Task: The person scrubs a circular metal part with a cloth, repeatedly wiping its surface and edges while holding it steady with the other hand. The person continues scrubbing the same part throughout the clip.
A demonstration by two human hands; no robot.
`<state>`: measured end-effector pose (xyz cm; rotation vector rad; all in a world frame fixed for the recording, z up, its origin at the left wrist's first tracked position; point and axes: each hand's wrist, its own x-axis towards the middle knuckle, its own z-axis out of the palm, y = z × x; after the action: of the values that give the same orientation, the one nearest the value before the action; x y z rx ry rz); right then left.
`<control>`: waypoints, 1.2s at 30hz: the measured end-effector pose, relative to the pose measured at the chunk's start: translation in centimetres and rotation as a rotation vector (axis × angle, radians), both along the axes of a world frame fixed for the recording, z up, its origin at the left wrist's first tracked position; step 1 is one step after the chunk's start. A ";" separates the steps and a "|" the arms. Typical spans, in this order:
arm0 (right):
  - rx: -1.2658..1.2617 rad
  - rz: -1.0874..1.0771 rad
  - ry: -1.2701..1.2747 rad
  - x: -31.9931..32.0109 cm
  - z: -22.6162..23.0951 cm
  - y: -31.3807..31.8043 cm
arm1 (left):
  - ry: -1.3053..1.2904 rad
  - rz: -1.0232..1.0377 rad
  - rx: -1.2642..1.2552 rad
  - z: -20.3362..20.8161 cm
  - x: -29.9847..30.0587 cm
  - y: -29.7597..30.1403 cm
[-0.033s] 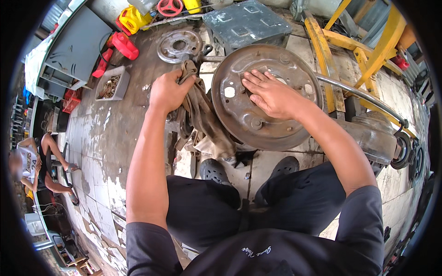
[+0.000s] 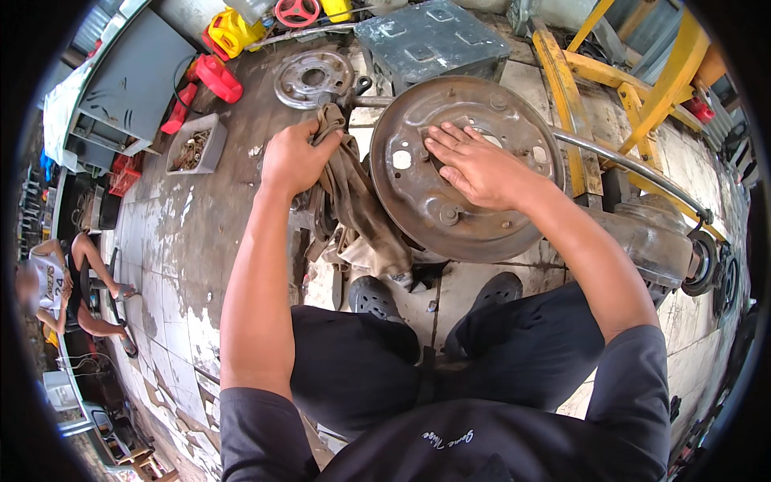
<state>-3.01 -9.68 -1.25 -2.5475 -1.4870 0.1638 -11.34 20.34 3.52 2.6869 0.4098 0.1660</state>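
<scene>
A large round brake backing plate [image 2: 482, 233], brown and rust-stained, faces me with holes and bolts in its surface. My right hand [image 2: 482, 169] lies flat over its middle, fingers stretched out and covering part of the centre. To its left, my left hand [image 2: 297, 161] is closed around the upper end of a dirty brown cloth [image 2: 361, 217], which hangs down beside the plate's left edge. What lies under the cloth is mostly hidden. A smaller round metal plate [image 2: 299, 95] with a central hole rests on the floor beyond my left hand.
Behind the plate stands a dark metal box [image 2: 434, 40]. A yellow steel frame [image 2: 562, 104] rises at the right, near a metal axle housing [image 2: 642, 237]. A grey bin of small parts [image 2: 210, 149] and a red jack [image 2: 217, 80] sit left. A person [image 2: 56, 281] sits far left.
</scene>
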 end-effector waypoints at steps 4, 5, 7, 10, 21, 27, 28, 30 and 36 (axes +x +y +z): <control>-0.005 -0.033 -0.080 0.7 0.3 0.6 | 0.002 -0.009 0.002 -0.3 0.3 0.1; -0.012 -0.045 -0.087 0.7 0.2 0.7 | 0.000 -0.008 -0.007 -0.4 0.4 0.1; -0.025 -0.064 -0.102 0.6 0.1 1.1 | -0.003 -0.008 -0.016 -0.4 0.4 0.2; -0.028 -0.005 -0.027 0.3 0.4 0.2 | -0.018 -0.012 0.015 -0.4 0.5 0.5; -0.077 0.005 0.034 -1.4 1.4 -1.5 | 0.017 -0.017 0.043 -0.2 0.8 0.4; -0.120 0.011 0.045 -1.9 2.9 -1.3 | 0.025 -0.012 0.019 -0.1 0.9 0.2; -0.116 0.015 0.046 -2.0 2.8 -1.2 | 0.022 -0.008 0.010 -0.1 0.8 0.4; -0.127 0.079 0.112 -2.1 2.9 -2.6 | 0.016 -0.001 -0.009 -0.1 0.5 0.6; -0.074 0.079 0.073 -2.5 2.3 -2.6 | 0.030 -0.010 0.030 0.0 1.0 0.3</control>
<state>-5.51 -12.25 1.01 -2.5105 -1.5833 0.3247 -10.36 20.60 3.50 2.7230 0.4061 0.1303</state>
